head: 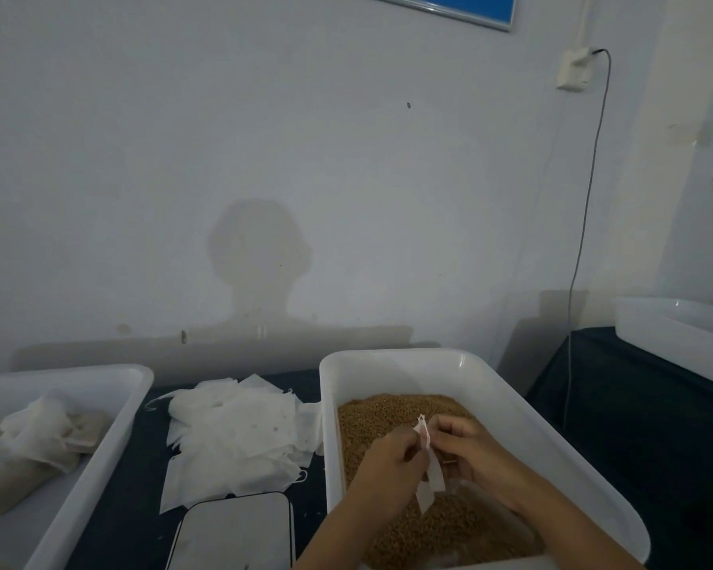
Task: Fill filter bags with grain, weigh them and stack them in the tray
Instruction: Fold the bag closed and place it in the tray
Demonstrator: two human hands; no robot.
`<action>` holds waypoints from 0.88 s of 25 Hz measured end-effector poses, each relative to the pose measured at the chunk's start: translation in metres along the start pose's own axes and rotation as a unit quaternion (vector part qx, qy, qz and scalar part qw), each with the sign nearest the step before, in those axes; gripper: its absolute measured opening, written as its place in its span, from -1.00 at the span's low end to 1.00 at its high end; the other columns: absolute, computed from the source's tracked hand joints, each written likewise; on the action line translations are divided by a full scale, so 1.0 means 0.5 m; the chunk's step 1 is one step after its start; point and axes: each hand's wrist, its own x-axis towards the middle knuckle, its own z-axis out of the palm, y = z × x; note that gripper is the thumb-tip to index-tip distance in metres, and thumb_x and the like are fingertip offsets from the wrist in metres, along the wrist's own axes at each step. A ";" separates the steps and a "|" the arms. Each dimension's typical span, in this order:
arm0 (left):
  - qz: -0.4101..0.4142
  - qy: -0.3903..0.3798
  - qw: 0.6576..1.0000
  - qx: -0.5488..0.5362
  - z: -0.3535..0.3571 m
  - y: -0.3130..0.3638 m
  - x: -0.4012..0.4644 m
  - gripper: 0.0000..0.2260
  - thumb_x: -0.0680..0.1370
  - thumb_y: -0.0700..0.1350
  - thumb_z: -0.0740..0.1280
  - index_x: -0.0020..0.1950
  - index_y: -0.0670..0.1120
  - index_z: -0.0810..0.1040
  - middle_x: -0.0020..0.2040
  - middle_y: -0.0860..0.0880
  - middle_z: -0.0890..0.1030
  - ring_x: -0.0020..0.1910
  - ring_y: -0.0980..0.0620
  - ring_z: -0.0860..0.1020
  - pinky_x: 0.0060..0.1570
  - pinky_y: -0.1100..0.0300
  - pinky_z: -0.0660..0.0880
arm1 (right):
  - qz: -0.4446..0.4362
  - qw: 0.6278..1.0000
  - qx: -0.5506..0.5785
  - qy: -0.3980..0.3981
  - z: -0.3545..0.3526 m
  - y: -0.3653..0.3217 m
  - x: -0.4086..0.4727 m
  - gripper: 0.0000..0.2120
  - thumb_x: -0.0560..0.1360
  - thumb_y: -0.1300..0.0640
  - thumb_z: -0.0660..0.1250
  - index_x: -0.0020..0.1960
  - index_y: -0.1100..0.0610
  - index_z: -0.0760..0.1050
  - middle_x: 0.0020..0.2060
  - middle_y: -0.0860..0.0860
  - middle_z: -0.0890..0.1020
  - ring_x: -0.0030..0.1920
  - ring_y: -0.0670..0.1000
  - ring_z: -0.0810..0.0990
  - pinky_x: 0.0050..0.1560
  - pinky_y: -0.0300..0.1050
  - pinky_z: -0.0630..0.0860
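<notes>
From the head view, both my hands are over the white tub (511,409) of brown grain (371,417), close together, with one empty filter bag (431,466) between them. My left hand (392,454) pinches the bag's near edge with curled fingers, and my right hand (466,446) pinches the opposite edge, so the thin white bag hangs down between them just above the grain. A bit of its drawstring (421,419) sticks up above my fingers.

To the left of the tub, on the dark surface (120,487), lies a loose pile of empty filter bags (235,434), overlapping and spread flat. Just in front of that pile sits the scale (235,532), its flat top bare, one corner of a bag touching its far edge. Further left is the white tray (112,446), holding several filled bags (34,446) heaped against each other. At the far right, another white tub (676,335) sits on a separate dark surface, and a cable (585,224) hangs down the wall from a plug.
</notes>
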 end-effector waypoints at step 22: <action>0.006 0.103 0.992 0.076 0.000 -0.006 -0.003 -0.81 0.52 -0.26 0.28 -0.18 -0.02 0.33 -0.35 0.09 0.40 -0.45 0.23 0.36 -0.43 0.38 0.30 | 0.037 0.992 -0.087 0.089 -0.007 0.012 0.007 -0.90 0.51 0.37 0.23 -0.04 0.21 0.43 -0.12 0.19 0.61 -0.25 0.13 0.59 -0.31 -0.06 0.52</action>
